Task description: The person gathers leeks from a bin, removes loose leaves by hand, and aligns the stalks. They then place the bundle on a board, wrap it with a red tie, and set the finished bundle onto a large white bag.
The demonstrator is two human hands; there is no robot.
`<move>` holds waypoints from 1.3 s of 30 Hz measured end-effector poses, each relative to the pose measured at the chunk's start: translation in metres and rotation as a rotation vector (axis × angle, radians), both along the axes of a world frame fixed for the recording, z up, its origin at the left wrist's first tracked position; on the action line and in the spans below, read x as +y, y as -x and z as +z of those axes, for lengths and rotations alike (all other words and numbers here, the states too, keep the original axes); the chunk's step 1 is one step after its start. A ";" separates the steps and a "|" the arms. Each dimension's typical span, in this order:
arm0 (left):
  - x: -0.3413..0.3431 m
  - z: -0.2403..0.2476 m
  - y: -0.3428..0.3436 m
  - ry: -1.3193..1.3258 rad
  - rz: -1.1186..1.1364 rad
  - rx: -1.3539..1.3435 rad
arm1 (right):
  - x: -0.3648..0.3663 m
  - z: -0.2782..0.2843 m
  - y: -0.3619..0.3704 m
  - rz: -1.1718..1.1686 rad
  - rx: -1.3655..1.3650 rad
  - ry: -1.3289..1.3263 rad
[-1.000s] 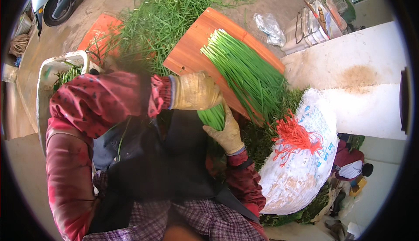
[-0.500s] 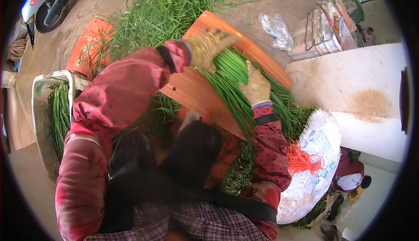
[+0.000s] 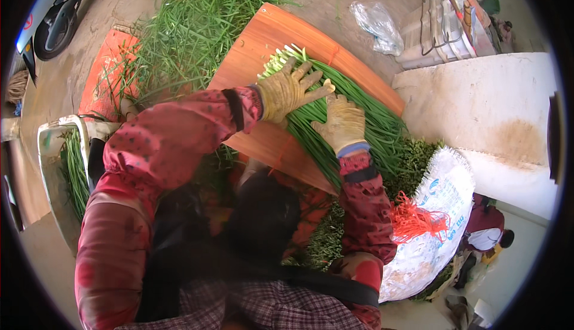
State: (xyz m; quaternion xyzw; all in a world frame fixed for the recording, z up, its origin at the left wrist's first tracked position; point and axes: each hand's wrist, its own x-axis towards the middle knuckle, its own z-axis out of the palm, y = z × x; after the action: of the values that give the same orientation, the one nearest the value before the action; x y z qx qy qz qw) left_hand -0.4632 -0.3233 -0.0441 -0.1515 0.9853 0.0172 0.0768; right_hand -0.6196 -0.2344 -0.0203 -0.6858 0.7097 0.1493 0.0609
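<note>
In the head view, green stalks [image 3: 376, 121] lie in a bundle across an orange-brown board [image 3: 251, 49], pale ends toward the top, green ends running down past the board's lower right edge. The gloved left hand [image 3: 290, 91] rests on the bundle near the pale ends, its fingers spread apart. The gloved right hand [image 3: 344, 119] lies just beside it on the green part, fingers close together and thumb held away from them; neither hand is clamped around the stalks.

At the left, a white tub [image 3: 51, 162] holds more long green stalks [image 3: 75, 174]. At the right lies a white woven sack [image 3: 415, 270] with a tuft of red strings [image 3: 418, 219] on it; its contents cannot be told. Short dark greenery [image 3: 412, 156] shows along the sack's upper left edge. Farther up, a pale crate [image 3: 412, 55] carries long pieces too indistinct to name, and a crumpled clear plastic bag [image 3: 376, 28] lies near it. Loose greens [image 3: 197, 25] heap beyond the board.
</note>
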 end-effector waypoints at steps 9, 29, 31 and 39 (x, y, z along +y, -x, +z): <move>0.005 -0.036 0.001 0.141 -0.071 0.253 | -0.054 -0.066 0.042 0.081 -0.216 0.706; 0.008 -0.033 0.008 0.166 0.071 0.202 | 0.107 -0.094 -0.039 0.355 -0.313 0.299; 0.008 -0.030 0.008 0.118 0.103 0.139 | 0.103 -0.101 -0.041 0.319 -0.352 0.242; 0.007 -0.033 0.007 0.156 0.132 0.115 | 0.085 -0.074 -0.044 0.058 -0.972 0.533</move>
State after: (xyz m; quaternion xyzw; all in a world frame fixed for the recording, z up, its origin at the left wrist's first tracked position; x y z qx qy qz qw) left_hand -0.4702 -0.3160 -0.0774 -0.2202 0.9744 -0.0459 0.0068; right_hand -0.5752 -0.1497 -0.0946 -0.6866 0.5940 -0.3677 0.2015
